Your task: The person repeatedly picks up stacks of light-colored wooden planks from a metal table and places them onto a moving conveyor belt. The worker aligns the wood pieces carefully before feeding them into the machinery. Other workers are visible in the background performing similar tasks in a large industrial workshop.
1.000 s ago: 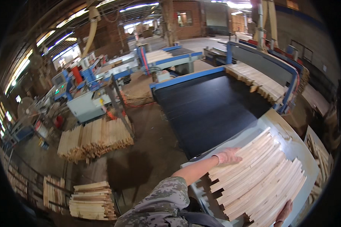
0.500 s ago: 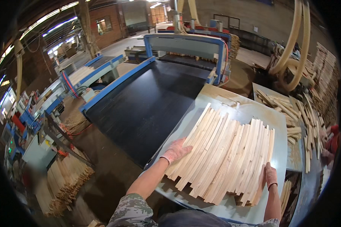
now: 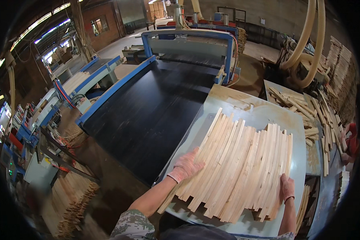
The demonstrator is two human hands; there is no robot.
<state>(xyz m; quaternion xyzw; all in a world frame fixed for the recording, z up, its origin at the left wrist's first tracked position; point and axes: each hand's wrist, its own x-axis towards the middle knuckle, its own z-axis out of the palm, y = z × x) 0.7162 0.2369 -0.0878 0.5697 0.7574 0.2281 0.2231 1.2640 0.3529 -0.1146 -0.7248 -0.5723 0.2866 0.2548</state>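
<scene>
A row of pale wooden strips [image 3: 232,168] lies side by side on a light grey tabletop [image 3: 272,112], its near ends uneven. My left hand [image 3: 187,165], in a pinkish knit glove, grips the row's left edge, thumb over the top and fingers along the outer side. Beneath it the outermost strip sticks out toward me past the others. My right hand [image 3: 287,187], gloved alike, is closed against the right edge near the close end; some of its fingers are hidden.
Left of the tabletop runs a wide black conveyor belt [image 3: 148,108] with a blue-framed machine [image 3: 188,44] at its far end. Loose strips [image 3: 296,106] are heaped at the right, below hanging hoses [image 3: 308,48]. Stacked strips [image 3: 72,204] stand at lower left. Red fabric [image 3: 351,138] shows at the far right.
The leftmost strip has slid toward me beneath my left hand, so its near end now juts out. Both hands stay at the row's edges. The whole view has shifted slightly.
</scene>
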